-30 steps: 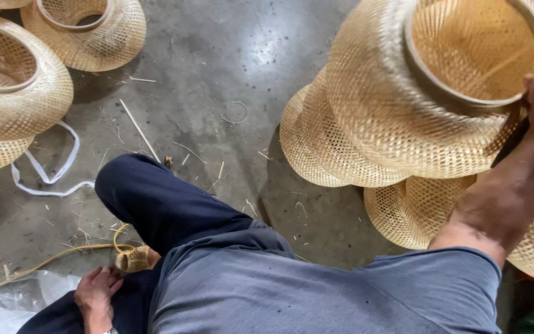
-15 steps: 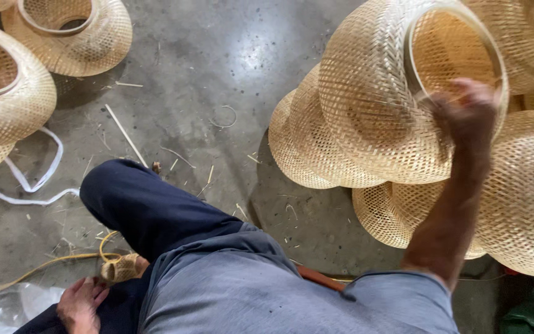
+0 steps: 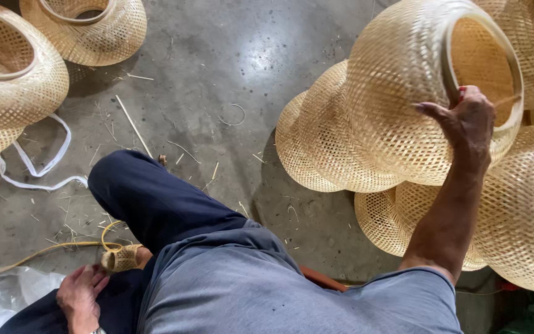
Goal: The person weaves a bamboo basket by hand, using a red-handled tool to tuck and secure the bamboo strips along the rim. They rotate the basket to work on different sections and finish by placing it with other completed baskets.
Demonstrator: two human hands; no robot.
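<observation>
My right hand (image 3: pixel 465 120) grips the round rim of a large woven bamboo basket (image 3: pixel 397 105), which lies tilted on its side on top of other baskets at the right. My left hand (image 3: pixel 81 294) rests low at the bottom left on my dark trouser leg (image 3: pixel 156 201), fingers loosely curled, touching a small coil of yellow strip (image 3: pixel 118 256). I sit on the concrete floor in a grey shirt.
More woven baskets stand at the top left (image 3: pixel 7 80) and top middle (image 3: pixel 88 28), others pile at the right (image 3: pixel 520 216). A white strap (image 3: pixel 38 170) and bamboo slivers lie on the floor. Clear plastic sheet (image 3: pixel 1 297) sits at the bottom left.
My right hand has pulled the large basket by its rim toward me and to the left. My left hand has stayed by my leg.
</observation>
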